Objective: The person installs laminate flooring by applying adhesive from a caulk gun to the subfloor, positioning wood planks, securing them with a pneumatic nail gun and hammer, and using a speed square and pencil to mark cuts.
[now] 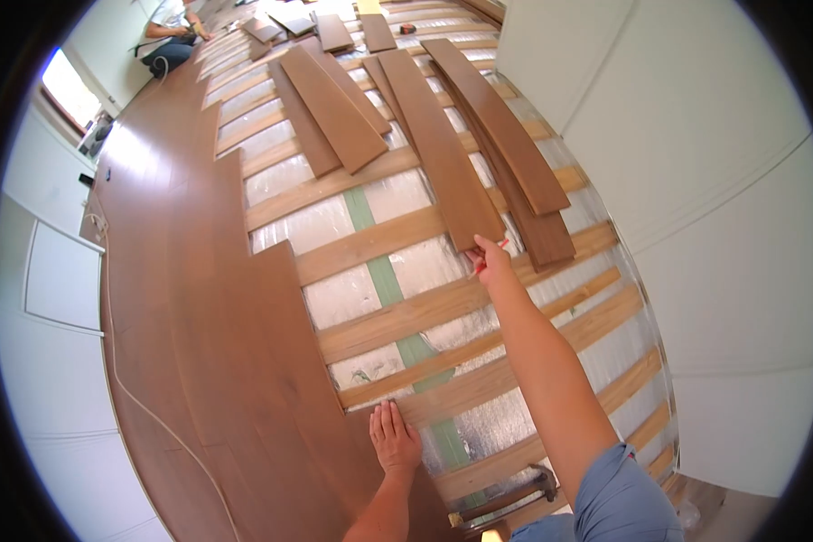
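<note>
My left hand [395, 438] lies flat with its fingers stretched out on the end of a brown floorboard [370, 456] at the edge of the laid floor. Farther out to the right, my right hand [490, 257] grips the near end of a long loose floorboard [438, 144], thumb on top. A thin red stick, like a pencil or marker [505, 243], pokes out between the same fingers. The loose board rests across the wooden joists [415, 312]. More loose boards [501, 126] are stacked just right of it, and others [334, 108] lie to its left.
The laid brown floor [217, 334] covers the left side, with a pale cable [158, 411] along it. Silver foil [425, 271] and green tape [385, 280] show between joists. A hammer [544, 483] lies near my knee. White panels [696, 181] stand right. Another person [167, 36] crouches at far left.
</note>
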Available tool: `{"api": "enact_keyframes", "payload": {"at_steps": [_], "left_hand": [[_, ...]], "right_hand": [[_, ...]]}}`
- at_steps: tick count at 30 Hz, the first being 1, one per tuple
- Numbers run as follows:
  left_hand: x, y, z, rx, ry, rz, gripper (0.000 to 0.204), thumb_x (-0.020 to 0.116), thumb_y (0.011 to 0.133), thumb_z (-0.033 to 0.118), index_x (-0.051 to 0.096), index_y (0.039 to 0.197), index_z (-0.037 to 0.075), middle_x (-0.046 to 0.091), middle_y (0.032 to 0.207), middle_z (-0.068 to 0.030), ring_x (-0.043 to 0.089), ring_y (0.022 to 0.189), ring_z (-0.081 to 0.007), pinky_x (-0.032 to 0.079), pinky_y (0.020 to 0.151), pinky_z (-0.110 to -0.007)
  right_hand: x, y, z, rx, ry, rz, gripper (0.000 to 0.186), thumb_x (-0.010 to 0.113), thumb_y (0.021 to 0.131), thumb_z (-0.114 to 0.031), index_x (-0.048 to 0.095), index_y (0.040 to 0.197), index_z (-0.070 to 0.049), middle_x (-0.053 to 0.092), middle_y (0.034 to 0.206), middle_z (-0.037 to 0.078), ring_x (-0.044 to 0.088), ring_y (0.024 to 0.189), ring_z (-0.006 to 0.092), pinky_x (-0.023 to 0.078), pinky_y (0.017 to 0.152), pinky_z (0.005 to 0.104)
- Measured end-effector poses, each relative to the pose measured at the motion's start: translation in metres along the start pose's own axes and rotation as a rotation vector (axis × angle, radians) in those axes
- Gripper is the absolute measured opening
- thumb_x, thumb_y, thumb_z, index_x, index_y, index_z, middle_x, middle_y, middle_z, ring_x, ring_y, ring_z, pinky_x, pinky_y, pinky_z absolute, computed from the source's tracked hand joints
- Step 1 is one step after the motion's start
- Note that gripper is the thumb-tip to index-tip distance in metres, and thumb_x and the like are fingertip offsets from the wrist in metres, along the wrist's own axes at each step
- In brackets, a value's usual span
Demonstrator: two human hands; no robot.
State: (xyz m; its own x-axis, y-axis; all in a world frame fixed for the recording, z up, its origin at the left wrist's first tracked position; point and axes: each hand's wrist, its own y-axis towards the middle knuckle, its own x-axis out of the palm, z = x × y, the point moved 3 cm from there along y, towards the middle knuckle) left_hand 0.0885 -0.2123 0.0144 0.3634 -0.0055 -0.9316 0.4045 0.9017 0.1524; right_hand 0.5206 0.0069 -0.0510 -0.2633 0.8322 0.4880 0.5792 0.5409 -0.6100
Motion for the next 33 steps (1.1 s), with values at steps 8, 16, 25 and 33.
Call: {"api": "enact_keyframes", "payload": {"at_steps": [8, 16, 25, 33], "left_hand": [[-0.005, -0.003, -0.01, -0.004, 0.006, 0.02, 0.059, 0.062, 0.087, 0.013, 0.055, 0.144, -0.003, 0.052, 0.152, -0.019, 0.046, 0.143, -0.0374, 0.035, 0.122, -0.053], [-0.003, -0.007, -0.015, 0.0, -0.004, 0.013, 0.063, 0.06, 0.087, 0.015, 0.051, 0.147, -0.005, 0.047, 0.155, -0.0201, 0.042, 0.145, -0.04, 0.032, 0.123, -0.054], [0.001, -0.007, -0.011, 0.007, -0.032, 0.03, 0.063, 0.061, 0.087, 0.015, 0.051, 0.146, -0.005, 0.047, 0.156, -0.0196, 0.041, 0.146, -0.0399, 0.031, 0.123, -0.054], [-0.006, -0.01, -0.014, -0.004, 0.005, 0.018, 0.063, 0.06, 0.087, 0.015, 0.051, 0.146, -0.005, 0.048, 0.155, -0.02, 0.041, 0.146, -0.0401, 0.03, 0.124, -0.053]], "right_hand": [[0.045, -0.067, -0.028, -0.171, -0.035, 0.023, 0.024, 0.084, 0.089, -0.02, 0.067, 0.105, -0.012, 0.069, 0.096, -0.002, 0.058, 0.071, 0.0079, 0.03, 0.043, 0.0203], [0.131, -0.113, -0.128, -0.321, 0.194, -0.355, 0.017, 0.078, 0.09, -0.007, 0.065, 0.1, -0.013, 0.066, 0.096, -0.003, 0.054, 0.07, 0.0053, 0.031, 0.045, 0.0195], [0.125, -0.129, -0.18, -0.226, 0.227, -0.32, 0.02, 0.071, 0.089, 0.004, 0.063, 0.102, -0.009, 0.064, 0.094, 0.0, 0.056, 0.075, 0.0082, 0.035, 0.047, 0.0215], [-0.046, -0.29, -0.133, -0.171, 0.212, -0.073, 0.026, 0.075, 0.085, -0.002, 0.066, 0.107, -0.013, 0.068, 0.104, -0.005, 0.054, 0.071, 0.0009, 0.029, 0.041, 0.0165]]}}
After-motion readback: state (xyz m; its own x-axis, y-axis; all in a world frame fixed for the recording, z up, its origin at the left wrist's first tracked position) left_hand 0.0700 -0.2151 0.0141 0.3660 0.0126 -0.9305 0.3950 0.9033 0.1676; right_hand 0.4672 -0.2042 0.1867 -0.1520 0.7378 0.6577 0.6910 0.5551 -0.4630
